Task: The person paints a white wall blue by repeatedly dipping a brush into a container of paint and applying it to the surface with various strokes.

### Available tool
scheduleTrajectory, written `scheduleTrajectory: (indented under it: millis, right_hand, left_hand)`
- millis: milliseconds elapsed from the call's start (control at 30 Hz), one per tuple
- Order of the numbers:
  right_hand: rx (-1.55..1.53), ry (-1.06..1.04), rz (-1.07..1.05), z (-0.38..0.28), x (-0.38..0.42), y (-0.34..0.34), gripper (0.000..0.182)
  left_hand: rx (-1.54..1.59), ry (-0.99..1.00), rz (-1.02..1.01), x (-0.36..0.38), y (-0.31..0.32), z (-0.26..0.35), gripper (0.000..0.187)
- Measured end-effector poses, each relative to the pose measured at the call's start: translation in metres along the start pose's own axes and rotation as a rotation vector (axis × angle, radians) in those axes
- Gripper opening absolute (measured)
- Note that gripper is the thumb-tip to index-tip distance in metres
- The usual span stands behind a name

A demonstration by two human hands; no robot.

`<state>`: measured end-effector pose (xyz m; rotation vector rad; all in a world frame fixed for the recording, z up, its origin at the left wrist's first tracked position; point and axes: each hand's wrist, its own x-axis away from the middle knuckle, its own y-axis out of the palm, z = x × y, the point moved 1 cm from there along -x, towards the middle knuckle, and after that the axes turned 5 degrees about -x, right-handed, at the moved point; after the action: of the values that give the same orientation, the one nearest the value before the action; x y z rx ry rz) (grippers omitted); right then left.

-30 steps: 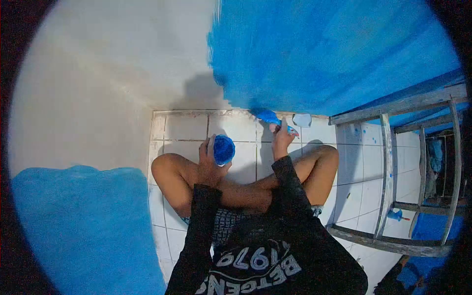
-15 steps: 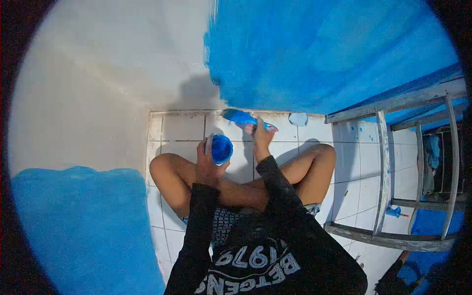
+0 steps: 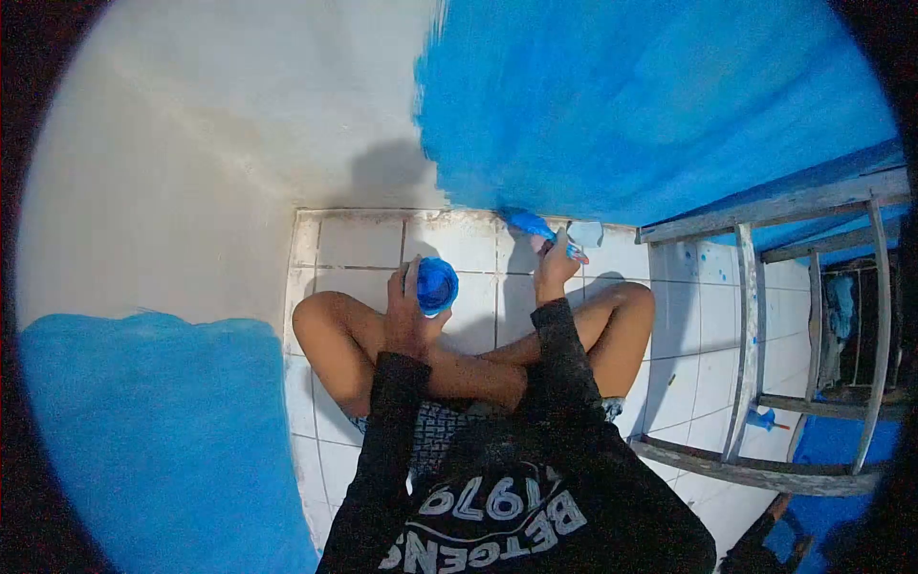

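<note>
My left hand (image 3: 409,311) is wrapped around a cup of blue paint (image 3: 438,285), held above the white floor tiles in front of my crossed legs. In my right hand (image 3: 555,263) is a paintbrush (image 3: 529,225) covered in blue paint. Its bristles lie at the foot of the wall, where the blue-painted part (image 3: 593,115) meets the floor. To the left of the blue, the wall is bare white (image 3: 287,96). A pale scrap (image 3: 584,234) lies on the tiles right beside the brush.
A wooden ladder (image 3: 746,335) lies or leans at the right, over the tiles. Beyond it are a dark rack with cloth (image 3: 840,316) and a small blue item (image 3: 762,419). Part of another person (image 3: 765,545) shows at the lower right. A blue-painted area (image 3: 153,430) covers the left wall.
My right hand has moved to the right along the wall's foot with the brush, close to the pale scrap. My left hand and the cup have hardly moved.
</note>
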<state>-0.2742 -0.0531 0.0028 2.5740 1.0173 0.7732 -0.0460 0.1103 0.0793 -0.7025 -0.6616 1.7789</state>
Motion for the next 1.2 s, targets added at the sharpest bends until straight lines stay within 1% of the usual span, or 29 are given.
scheduleTrajectory:
  millis: [33,67,133,167,200,267,300,333,400,433,500,533,567,600,633,667,733,767,800,867,900,933,1000,1033,1067,1133,1167,1200]
  right_hand:
    - [0.093,-0.003,0.034,-0.002,0.0,-0.001,0.022]
    - [0.092,-0.006,0.034,-0.002,0.002,-0.001,0.022]
    - [0.326,-0.144,0.062,0.008,0.005,0.0,0.02]
    - [0.224,-0.092,-0.03,0.014,0.008,-0.003,0.019]
    - [0.221,-0.089,-0.028,0.024,0.009,-0.005,0.019]
    - [0.394,-0.223,-0.021,0.048,0.008,-0.011,0.034]
    - [0.232,-0.122,-0.272,-0.005,0.069,0.021,0.033]
    - [0.228,-0.124,-0.271,-0.001,0.08,0.029,0.033]
    - [0.207,0.039,-0.43,0.004,0.095,0.038,0.027]
    - [0.205,0.04,-0.43,-0.001,0.1,0.04,0.027]
    - [0.34,-0.16,-0.718,-0.011,0.111,0.048,0.019]
    - [0.339,-0.157,-0.723,-0.014,0.107,0.047,0.019]
    - [0.631,-0.451,-0.939,-0.024,0.099,0.044,0.016]
    - [0.925,-0.756,-1.138,-0.03,0.092,0.04,0.018]
    - [0.882,-0.744,-1.26,-0.047,0.099,0.04,0.035]
    - [0.89,-0.745,-1.26,-0.052,0.094,0.038,0.035]
    - [1.036,-0.763,-1.526,-0.055,0.085,0.038,0.058]
    - [1.14,-0.745,-1.568,-0.047,0.077,0.038,0.063]
    - [1.135,-0.76,-1.563,-0.042,0.071,0.04,0.063]
    - [1.215,-0.95,-1.632,-0.036,0.066,0.043,0.059]
    - [1.23,-1.032,-1.697,-0.033,0.062,0.048,0.054]
    - [1.222,-1.047,-1.69,-0.036,0.06,0.055,0.054]
    - [1.358,-1.009,-1.74,-0.037,0.059,0.06,0.052]
    - [1.282,-1.126,-1.708,-0.037,0.054,0.057,0.048]
    - [1.285,-1.13,-1.705,-0.037,0.047,0.055,0.048]
    - [1.414,-1.144,-1.744,-0.035,0.033,0.046,0.05]
    - [1.439,-1.243,-1.704,-0.036,0.027,0.04,0.052]
    - [1.437,-1.242,-1.708,-0.041,0.022,0.036,0.052]
  left_hand:
    - [-0.004,0.022,0.019,0.0,0.005,-0.005,0.102]
    - [-0.009,0.044,0.036,0.0,0.009,-0.009,0.102]
    - [0.01,0.034,0.02,-0.002,0.002,-0.001,0.102]
    - [0.025,0.02,0.0,-0.002,-0.002,0.002,0.102]
    - [0.022,0.022,-0.002,-0.002,-0.004,0.003,0.102]
    - [0.003,0.006,-0.028,-0.002,-0.005,0.004,0.103]
    - [0.002,0.011,-0.028,-0.003,-0.004,0.003,0.103]
    - [-0.014,0.039,-0.013,-0.003,-0.004,0.002,0.103]
    - [-0.031,0.063,-0.001,-0.001,-0.003,0.002,0.103]
    - [-0.032,0.078,0.005,-0.001,-0.002,0.003,0.103]
    - [-0.038,0.09,0.016,-0.002,0.001,-0.005,0.104]
    - [-0.109,0.173,0.016,-0.003,0.006,-0.014,0.104]
    - [-0.179,0.254,0.015,-0.002,0.012,-0.022,0.103]
    - [-0.177,0.25,0.016,-0.001,0.007,-0.014,0.103]
    - [-0.107,0.124,-0.005,-0.001,-0.002,0.002,0.103]
    - [-0.036,0.0,-0.026,-0.001,-0.006,0.01,0.103]
    - [-0.023,0.015,-0.034,-0.001,0.0,0.004,0.103]
    - [-0.021,0.031,-0.042,-0.002,0.003,-0.001,0.102]
    - [-0.022,0.042,-0.034,-0.002,0.01,-0.012,0.102]
    - [0.096,0.053,-0.061,0.005,0.033,-0.041,0.103]
    - [0.154,0.059,-0.077,0.003,0.037,-0.047,0.103]
    - [0.149,0.071,-0.07,-0.003,0.026,-0.033,0.103]
    - [-0.05,0.044,-0.067,-0.002,0.002,-0.005,0.105]
    - [0.022,0.073,-0.056,-0.002,-0.003,0.0,0.105]
    - [0.025,0.076,-0.054,-0.004,-0.002,0.001,0.105]
    - [-0.01,0.099,-0.062,-0.004,-0.003,0.0,0.104]
    - [-0.011,0.096,-0.065,-0.002,-0.003,0.0,0.104]
    - [-0.014,0.08,-0.049,-0.002,-0.004,0.002,0.103]
